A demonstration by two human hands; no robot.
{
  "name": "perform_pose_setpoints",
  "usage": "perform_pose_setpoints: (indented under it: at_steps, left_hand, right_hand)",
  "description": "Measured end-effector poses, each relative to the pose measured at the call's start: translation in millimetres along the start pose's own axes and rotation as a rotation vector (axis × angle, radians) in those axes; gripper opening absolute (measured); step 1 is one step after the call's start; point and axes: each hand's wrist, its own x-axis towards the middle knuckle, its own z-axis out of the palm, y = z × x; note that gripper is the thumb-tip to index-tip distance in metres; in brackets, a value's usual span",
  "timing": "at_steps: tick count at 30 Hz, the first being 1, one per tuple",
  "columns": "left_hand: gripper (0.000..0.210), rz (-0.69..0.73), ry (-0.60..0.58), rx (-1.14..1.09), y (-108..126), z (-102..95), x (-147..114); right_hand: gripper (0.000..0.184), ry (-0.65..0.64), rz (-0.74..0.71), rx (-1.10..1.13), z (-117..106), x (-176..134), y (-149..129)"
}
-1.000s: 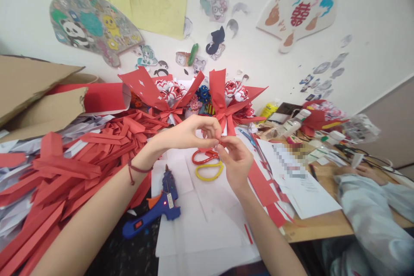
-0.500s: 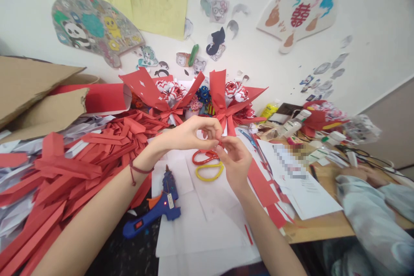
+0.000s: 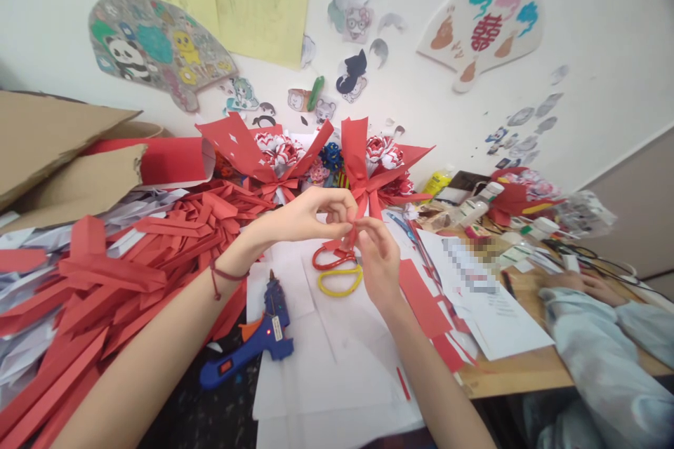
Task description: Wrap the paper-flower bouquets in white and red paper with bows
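Note:
My left hand (image 3: 316, 214) and my right hand (image 3: 378, 252) meet above the white sheets (image 3: 347, 351), fingertips pinched together. Between them is a small piece of red paper (image 3: 352, 233), mostly covered by the fingers. Just below lie scissors with one red and one yellow handle loop (image 3: 340, 282); their blades are hidden. Left of the scissors, a blue hot glue gun (image 3: 271, 326) rests with its nozzle pointing away and a red light lit. Red paper rectangles (image 3: 424, 298) lie beside my right wrist.
Folded red paper strips (image 3: 110, 266) are heaped at the left, with cardboard (image 3: 57, 147) behind. Two red-wrapped paper bouquets (image 3: 281, 154) stand by the wall. At the right are a printed sheet (image 3: 505, 316), small bottles (image 3: 481, 202) and another person's sleeves (image 3: 595, 351).
My right hand has shifted slightly left, with its fingers straighter, and more of the red paper shows between my hands. The glue gun and scissors have stayed put.

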Motion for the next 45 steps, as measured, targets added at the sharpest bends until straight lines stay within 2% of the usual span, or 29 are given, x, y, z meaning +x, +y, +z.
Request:
perform_pose_setpoints:
  at_steps: [4,8,19,28,45]
  left_hand:
    - [0.018,-0.011,0.023,-0.002,0.4,-2.0,-1.1]
    - [0.015,-0.025,0.045,-0.005,1.7,-4.4,-2.2]
    - [0.018,-0.033,0.061,-0.038,3.9,-7.2,-3.8]
    - [0.014,-0.017,0.084,-0.018,4.1,-10.1,-4.3]
    - [0.014,0.005,0.064,-0.077,6.6,-9.4,-4.2]
  right_hand:
    - [0.027,-0.117,0.173,0.148,-1.3,2.9,4.3]
    - [0.028,-0.144,0.277,0.224,0.4,4.3,2.7]
    - [0.032,-0.221,0.339,0.209,-1.1,4.6,2.6]
    - [0.029,-0.182,0.339,0.247,-5.2,6.4,6.0]
    - [0.030,-0.188,0.345,0.289,-5.1,6.3,3.8]
